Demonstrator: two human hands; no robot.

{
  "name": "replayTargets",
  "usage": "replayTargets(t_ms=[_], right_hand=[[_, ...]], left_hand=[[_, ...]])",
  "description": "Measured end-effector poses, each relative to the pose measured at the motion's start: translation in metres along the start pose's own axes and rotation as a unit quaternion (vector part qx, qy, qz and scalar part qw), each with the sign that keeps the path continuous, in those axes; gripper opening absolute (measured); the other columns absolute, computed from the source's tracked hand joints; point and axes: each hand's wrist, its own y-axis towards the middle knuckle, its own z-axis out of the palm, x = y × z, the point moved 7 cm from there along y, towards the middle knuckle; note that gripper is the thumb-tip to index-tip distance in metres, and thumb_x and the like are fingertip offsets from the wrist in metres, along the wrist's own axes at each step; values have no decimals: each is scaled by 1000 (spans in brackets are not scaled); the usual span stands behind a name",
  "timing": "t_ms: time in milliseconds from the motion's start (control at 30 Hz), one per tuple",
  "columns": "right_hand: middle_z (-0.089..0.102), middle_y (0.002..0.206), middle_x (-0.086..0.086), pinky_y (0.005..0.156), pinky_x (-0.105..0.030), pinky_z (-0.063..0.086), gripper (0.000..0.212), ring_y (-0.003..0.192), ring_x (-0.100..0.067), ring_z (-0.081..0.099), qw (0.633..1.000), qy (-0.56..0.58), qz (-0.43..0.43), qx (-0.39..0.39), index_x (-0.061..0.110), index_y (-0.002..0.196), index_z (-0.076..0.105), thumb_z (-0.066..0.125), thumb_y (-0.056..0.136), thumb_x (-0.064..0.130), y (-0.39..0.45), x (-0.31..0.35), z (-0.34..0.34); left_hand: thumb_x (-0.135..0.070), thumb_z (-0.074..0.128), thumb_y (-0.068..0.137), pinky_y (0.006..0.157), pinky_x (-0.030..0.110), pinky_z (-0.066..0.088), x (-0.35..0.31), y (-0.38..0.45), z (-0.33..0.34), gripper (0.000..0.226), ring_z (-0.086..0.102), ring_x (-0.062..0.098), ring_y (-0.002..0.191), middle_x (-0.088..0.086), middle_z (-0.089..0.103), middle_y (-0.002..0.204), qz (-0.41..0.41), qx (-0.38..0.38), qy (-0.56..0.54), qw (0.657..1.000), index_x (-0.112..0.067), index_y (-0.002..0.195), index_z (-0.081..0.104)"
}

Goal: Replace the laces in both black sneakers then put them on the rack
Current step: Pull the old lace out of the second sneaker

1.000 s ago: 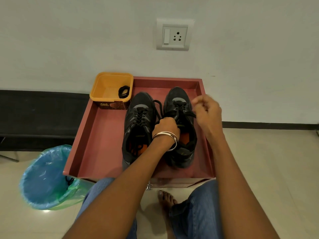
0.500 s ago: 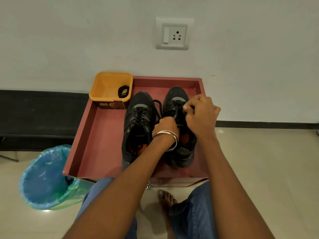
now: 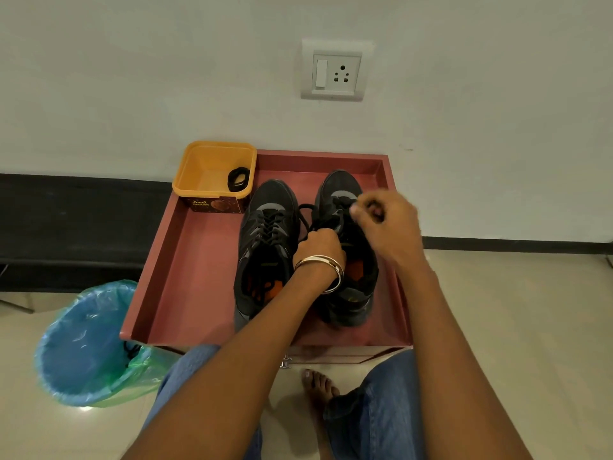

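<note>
The right hand (image 3: 389, 224) has drifted a little to the right since half a second ago; it sits over the toe half of the right sneaker (image 3: 345, 247), fingers curled and blurred, apparently pinching the black lace (image 3: 306, 212), though the blur keeps me from being sure. The left hand (image 3: 320, 244) has not budged: it stays fisted between the two shoes, gripping the lace where it leaves the right sneaker's eyelets, a metal bangle (image 3: 326, 265) on its wrist. The left sneaker (image 3: 265, 247) lies just beside it, already laced.

Both sneakers stand side by side, toes to the wall, in a reddish tray (image 3: 185, 277) with raised edges. At the tray's far left corner sits a yellow tub (image 3: 212, 171) holding a coiled black lace (image 3: 238, 179).

A white wall with a switch socket (image 3: 336, 73) rises behind. Left of the tray on the tiled floor stands a bin with a blue liner (image 3: 83, 343). The tray's left half lies bare, and open floor (image 3: 514, 310) stretches to the right. The person's jeans-clad knees (image 3: 381, 410) and a bare foot (image 3: 318, 383) sit near the tray's near edge.
</note>
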Motion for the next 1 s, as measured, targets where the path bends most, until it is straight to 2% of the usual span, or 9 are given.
replayTargets(t_ms=[100,333,400,500,633,733,800,900,1000], right_hand=[[53,114,-8,86,-30,44,25,104,-22,53,974,-186,-8,131,15,112,69,60,93,27,0,-2,31],[59,111,2,83,-33,35,13,104,-17,50,973,-224,13,55,16,96,71,59,91,22,0,8,21],[61,106,2,87,-34,36,11,101,-17,54,989,-147,22,8,15,86,70,60,89,13,0,5,14],[65,93,2,85,-33,50,15,89,-10,61,984,119,31,-125,11,83,68,56,85,3,-5,4,-19],[70,76,5,79,-31,55,21,83,-23,67,868,451,92,-189,3,88,64,46,98,4,-13,-5,-40],[63,69,-2,62,-26,51,27,64,-20,57,821,538,121,-149,8,81,56,39,102,8,-11,-7,-25],[56,69,-6,61,-26,48,19,58,-15,50,859,482,121,-120,10,86,55,43,101,10,-6,-15,-18],[63,83,-4,75,-28,51,8,75,-13,59,973,210,81,-53,18,99,63,58,94,16,-1,-19,-8],[63,108,-5,90,-28,46,19,102,-19,58,996,-51,10,76,17,106,71,67,88,20,0,-14,16]], left_hand=[[-20,50,96,76,40,43,0,1,0,33,53,39,113,19,53,124,-3,1,2,1000,-2,123,51],[-19,50,95,77,40,44,0,2,1,32,54,39,112,19,54,123,-7,3,1,1000,-2,122,52],[-18,51,95,79,42,46,0,1,0,30,54,40,111,19,55,122,-7,2,-1,1000,-2,120,53],[-18,51,95,81,42,47,0,0,-2,31,54,40,112,19,55,122,-2,2,-3,1000,-1,122,53],[-18,51,95,77,41,47,-3,-2,-2,30,56,40,109,18,56,120,9,-5,4,1000,-2,119,54],[-19,51,95,76,41,47,-3,-1,-1,30,56,39,109,18,56,120,10,0,7,1000,-3,120,54],[-20,51,95,77,41,47,-1,-1,-2,31,56,39,110,18,55,121,7,1,7,1000,-3,122,53],[-20,51,95,77,41,46,-1,0,-2,32,55,39,110,18,55,122,6,1,8,1000,-3,122,52],[-21,50,95,74,40,43,-2,1,0,33,54,39,111,18,54,123,5,2,9,1000,-4,123,52]])
